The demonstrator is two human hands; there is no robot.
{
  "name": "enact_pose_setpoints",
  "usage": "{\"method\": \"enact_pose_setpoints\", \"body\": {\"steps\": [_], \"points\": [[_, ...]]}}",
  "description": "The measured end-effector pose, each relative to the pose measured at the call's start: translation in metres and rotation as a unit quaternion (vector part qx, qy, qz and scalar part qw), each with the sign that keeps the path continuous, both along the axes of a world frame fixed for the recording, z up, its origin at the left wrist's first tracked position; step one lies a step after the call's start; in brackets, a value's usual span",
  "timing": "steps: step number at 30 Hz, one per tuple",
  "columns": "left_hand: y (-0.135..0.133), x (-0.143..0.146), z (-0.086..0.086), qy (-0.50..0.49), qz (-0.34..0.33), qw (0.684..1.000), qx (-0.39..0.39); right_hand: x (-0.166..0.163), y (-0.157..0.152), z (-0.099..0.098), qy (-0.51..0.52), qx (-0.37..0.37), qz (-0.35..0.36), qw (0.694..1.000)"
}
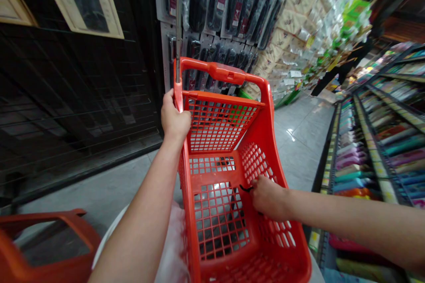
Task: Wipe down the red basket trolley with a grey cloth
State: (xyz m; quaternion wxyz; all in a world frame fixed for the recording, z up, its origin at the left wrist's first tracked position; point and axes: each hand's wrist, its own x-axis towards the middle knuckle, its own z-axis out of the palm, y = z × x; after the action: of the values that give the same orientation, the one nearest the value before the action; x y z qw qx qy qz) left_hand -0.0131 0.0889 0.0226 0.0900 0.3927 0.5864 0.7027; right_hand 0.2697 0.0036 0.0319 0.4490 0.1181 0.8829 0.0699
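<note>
A red plastic shopping cart with grid walls stands in front of me, and nothing lies in its basket. My left hand is wrapped round the cart's upper left frame, just below the handle. Inside the basket, by the right wall, my right hand is closed, its fingers partly hidden. A thin black curved piece sticks out from those fingers; most of it is covered, so its kind does not show.
Packaged black goods hang on a wall rack beyond the cart. Shelves of folded colourful items line the right side. Another red cart part sits at lower left. A person in dark trousers stands farther down the aisle.
</note>
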Motion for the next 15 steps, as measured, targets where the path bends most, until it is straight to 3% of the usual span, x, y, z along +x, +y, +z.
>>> {"method": "enact_pose_setpoints", "body": {"steps": [3,7,10,12,15], "points": [[-0.002,-0.001,0.0,0.005,-0.004,1.0,0.0,0.0,0.031,0.022,0.071,0.088,-0.042,0.993],[-0.003,-0.001,0.0,0.011,-0.005,1.0,0.003,-0.017,0.115,0.063,0.145,0.272,-0.07,0.949],[0.0,-0.003,-0.001,0.015,-0.004,1.0,0.004,-0.027,0.152,0.078,0.162,0.314,-0.074,0.932],[0.002,-0.004,-0.003,0.014,-0.005,1.0,0.007,-0.027,0.151,0.075,0.155,0.305,-0.067,0.937],[0.005,-0.006,-0.004,0.009,-0.012,1.0,0.011,-0.015,0.112,0.053,0.128,0.246,-0.049,0.959]]}}
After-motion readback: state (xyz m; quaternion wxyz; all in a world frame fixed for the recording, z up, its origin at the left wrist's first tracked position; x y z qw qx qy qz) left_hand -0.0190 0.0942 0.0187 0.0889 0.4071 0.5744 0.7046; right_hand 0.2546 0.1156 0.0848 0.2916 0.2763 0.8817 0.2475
